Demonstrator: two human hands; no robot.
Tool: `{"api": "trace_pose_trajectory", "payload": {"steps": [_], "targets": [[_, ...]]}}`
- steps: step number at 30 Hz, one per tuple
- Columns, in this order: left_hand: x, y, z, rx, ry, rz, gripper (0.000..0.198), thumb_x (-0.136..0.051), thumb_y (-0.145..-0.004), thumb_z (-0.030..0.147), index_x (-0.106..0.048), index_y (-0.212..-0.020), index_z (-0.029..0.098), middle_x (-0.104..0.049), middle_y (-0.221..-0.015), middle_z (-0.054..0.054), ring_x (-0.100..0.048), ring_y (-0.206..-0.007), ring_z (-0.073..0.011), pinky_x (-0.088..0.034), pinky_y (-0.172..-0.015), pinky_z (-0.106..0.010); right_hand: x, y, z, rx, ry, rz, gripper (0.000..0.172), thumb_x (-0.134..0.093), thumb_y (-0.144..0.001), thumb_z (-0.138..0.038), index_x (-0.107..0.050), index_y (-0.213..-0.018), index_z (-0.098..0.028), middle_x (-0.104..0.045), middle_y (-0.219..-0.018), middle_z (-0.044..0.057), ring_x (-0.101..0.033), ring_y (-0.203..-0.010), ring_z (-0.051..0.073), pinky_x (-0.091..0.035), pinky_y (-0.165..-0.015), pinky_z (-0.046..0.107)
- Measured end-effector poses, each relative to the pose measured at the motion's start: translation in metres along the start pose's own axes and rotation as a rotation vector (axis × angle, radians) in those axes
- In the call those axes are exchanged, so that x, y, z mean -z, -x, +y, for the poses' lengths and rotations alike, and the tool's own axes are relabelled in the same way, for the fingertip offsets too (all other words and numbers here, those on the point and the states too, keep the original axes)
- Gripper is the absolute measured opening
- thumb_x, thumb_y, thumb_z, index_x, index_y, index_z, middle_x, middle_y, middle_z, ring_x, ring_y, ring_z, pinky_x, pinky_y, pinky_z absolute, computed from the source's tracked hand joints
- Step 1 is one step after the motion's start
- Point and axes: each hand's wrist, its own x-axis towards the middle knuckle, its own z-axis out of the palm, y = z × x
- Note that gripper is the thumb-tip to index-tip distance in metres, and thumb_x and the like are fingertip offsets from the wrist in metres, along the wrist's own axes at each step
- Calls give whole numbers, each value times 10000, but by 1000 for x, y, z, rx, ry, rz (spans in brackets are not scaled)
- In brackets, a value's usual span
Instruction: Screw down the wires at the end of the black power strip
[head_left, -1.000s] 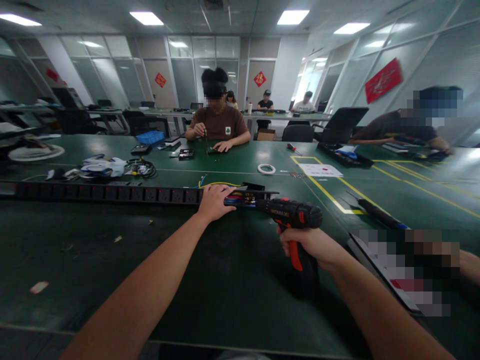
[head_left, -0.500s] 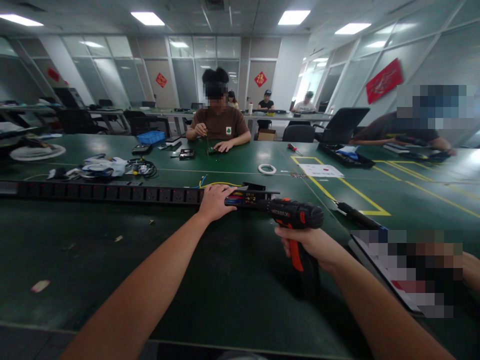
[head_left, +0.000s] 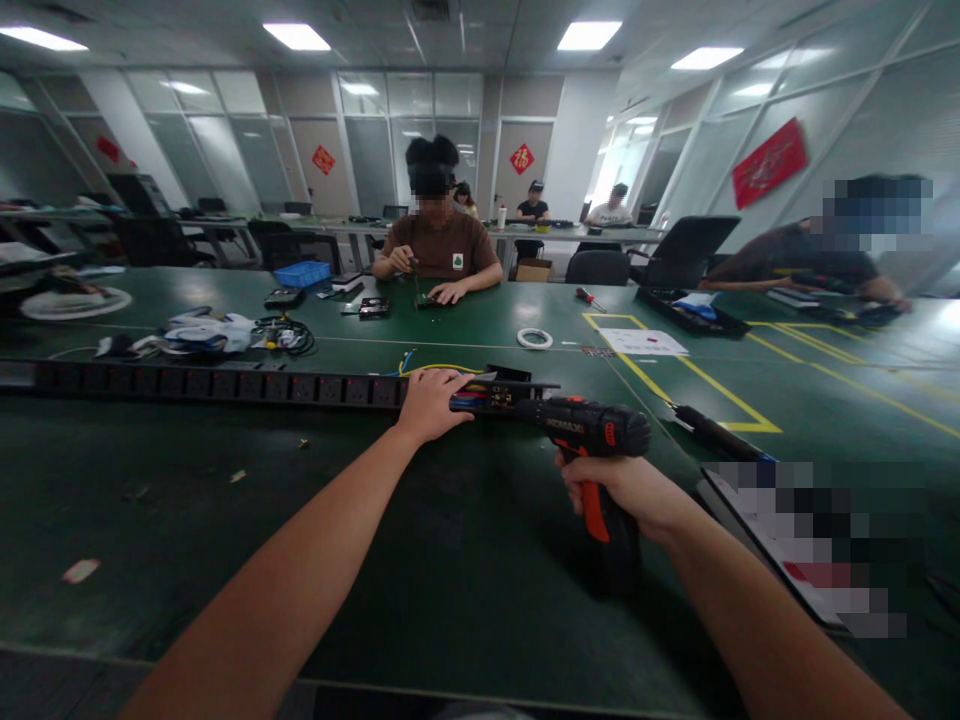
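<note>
A long black power strip (head_left: 232, 388) with a row of sockets lies across the green table (head_left: 450, 560). My left hand (head_left: 431, 408) is closed over it near its right end, fingers over the top and thumb along the front. Just right of that hand the housing is open, showing coloured wires (head_left: 466, 398) and brass-coloured contacts. My right hand (head_left: 630, 492) grips a black and orange cordless drill (head_left: 589, 428) by its handle. The drill points left, its nose at the open end of the strip; the bit's tip cannot be made out. Yellow wires (head_left: 431, 368) show behind the strip.
Behind the strip are a roll of white tape (head_left: 534, 339), a screwdriver (head_left: 586, 297) and a bundle of cables (head_left: 281, 336). To the right lie a black pen-like tool (head_left: 716, 432) and a blurred-out flat object (head_left: 795, 560). Across the table a person (head_left: 439, 245) works on small parts.
The drill and my right hand have shifted very slightly right. A hand at the right edge, over the blurred-out object, has gone from view. My left hand stays put.
</note>
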Motion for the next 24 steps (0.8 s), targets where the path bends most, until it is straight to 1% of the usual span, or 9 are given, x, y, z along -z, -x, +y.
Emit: {"api": "trace_pose_trajectory", "payload": {"steps": [10, 15, 20, 24], "targets": [[0, 1, 0, -5, -8, 3, 693, -913, -892, 506, -692, -1526, 333, -714, -1489, -84, -601, -1418, -368, -356, -1211, -556, 0, 1, -2, -7, -4, 0, 225, -800, -635, -294, -705, -818, -204, -677, -596, -15, -657, -569, 186, -531, -598, 311], [-2, 0, -2, -9, -5, 6, 691, -908, -894, 518, -691, -1528, 349, -711, -1491, -75, -601, -1414, -370, -352, -1214, -565, 1, 0, 0, 2, 5, -4, 216, -792, -649, -294, -703, -826, -208, -685, -591, -12, -659, -561, 187, -526, -587, 306], [-2, 0, -2, -11, -2, 7, 708, -919, -883, 514, -694, -1531, 337, -714, -1483, -84, -602, -1414, -380, -360, -1206, -570, 2, -2, 2, 6, 2, -6, 217, -788, -657, -298, -706, -835, -206, -686, -594, -15, -668, -565, 188, -539, -590, 306], [-1, 0, -1, -10, -2, 7, 697, -921, -883, 508, -700, -1522, 338, -716, -1482, -82, -607, -1411, -370, -364, -1207, -556, 3, -3, 3, 7, 1, -4, 216, -790, -648, -296, -705, -822, -202, -672, -585, -20, -661, -559, 181, -538, -583, 299]]}}
